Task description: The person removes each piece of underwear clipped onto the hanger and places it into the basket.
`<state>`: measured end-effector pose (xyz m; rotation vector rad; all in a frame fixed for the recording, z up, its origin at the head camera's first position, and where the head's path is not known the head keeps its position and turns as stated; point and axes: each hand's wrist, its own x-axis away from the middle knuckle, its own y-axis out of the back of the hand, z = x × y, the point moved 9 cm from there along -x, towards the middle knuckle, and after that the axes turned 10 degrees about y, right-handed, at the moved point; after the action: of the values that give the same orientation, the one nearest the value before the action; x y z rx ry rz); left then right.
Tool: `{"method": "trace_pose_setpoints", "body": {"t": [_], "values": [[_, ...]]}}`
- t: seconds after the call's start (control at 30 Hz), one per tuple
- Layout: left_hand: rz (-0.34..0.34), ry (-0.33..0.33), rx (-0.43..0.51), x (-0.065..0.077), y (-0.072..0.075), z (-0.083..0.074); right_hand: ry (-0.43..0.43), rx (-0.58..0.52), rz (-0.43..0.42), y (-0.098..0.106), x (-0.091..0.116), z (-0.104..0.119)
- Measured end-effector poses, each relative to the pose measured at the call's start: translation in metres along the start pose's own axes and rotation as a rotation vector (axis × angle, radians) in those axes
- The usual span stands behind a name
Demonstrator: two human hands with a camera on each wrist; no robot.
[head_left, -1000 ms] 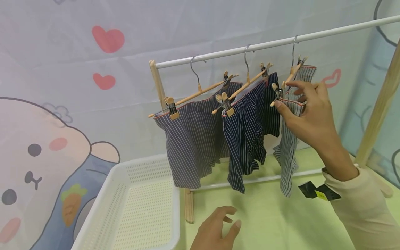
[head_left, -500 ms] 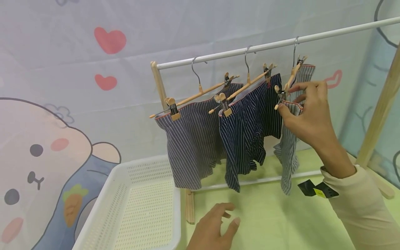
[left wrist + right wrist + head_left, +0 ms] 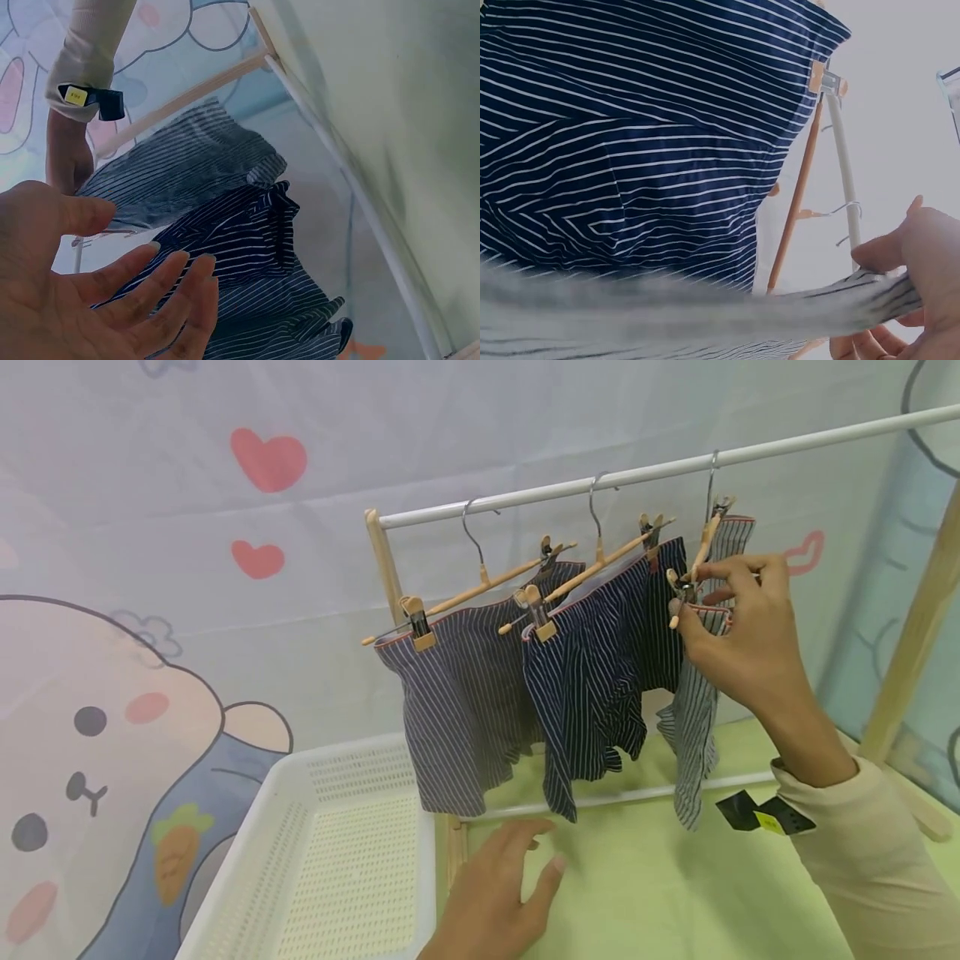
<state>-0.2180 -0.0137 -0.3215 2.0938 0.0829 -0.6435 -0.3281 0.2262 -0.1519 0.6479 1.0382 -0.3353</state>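
Observation:
My right hand (image 3: 750,627) is at the near end of the rightmost hanger, thumb and index finger pinching around its clip (image 3: 684,587). Light grey striped shorts (image 3: 693,727) hang from that hanger; in the right wrist view their blurred cloth (image 3: 795,311) runs up between thumb and fingers. Beside them, navy striped shorts (image 3: 592,677) hang from the middle hanger (image 3: 592,568), and grey-blue striped shorts (image 3: 450,727) from the left hanger (image 3: 487,581). My left hand (image 3: 491,893) hovers low in front of the rack, fingers loosely bent and holding nothing; its palm shows in the left wrist view.
All three hangers hook over the white rail (image 3: 540,497) of a rack with wooden posts (image 3: 918,635). A white perforated basket (image 3: 262,827) stands at left on the light green tabletop (image 3: 622,885). A printed cartoon curtain (image 3: 180,685) hangs behind.
The right hand and the clip end of the rightmost hanger have shifted slightly right. The left hand has moved a little up and left. The middle hanger has swung slightly.

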Motion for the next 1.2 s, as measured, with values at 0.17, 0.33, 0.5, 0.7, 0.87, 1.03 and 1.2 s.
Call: {"method": "trace_pose_setpoints", "body": {"t": [0.17, 0.33, 0.5, 0.7, 0.87, 1.03, 1.2], "values": [[0.019, 0.007, -0.027, -0.001, -0.002, -0.004, 0.017, -0.015, -0.02, 0.004, -0.001, -0.001], [0.069, 0.042, -0.02, -0.002, -0.008, -0.002, 0.038, -0.004, -0.07, 0.009, 0.0, 0.0], [0.072, 0.047, -0.018, -0.005, -0.008, -0.003, 0.066, 0.015, -0.126, 0.014, 0.0, 0.002], [0.086, 0.04, 0.001, -0.008, -0.008, -0.005, 0.097, 0.02, -0.165, 0.02, 0.0, 0.003], [0.116, 0.067, 0.019, -0.007, -0.009, -0.004, 0.119, 0.01, -0.209, 0.023, 0.001, 0.005], [0.127, 0.079, 0.019, -0.006, -0.008, -0.002, 0.127, 0.006, -0.22, 0.024, 0.0, 0.007], [0.131, 0.09, 0.024, -0.005, -0.006, 0.0, 0.131, 0.004, -0.238, 0.027, 0.002, 0.009]]}}
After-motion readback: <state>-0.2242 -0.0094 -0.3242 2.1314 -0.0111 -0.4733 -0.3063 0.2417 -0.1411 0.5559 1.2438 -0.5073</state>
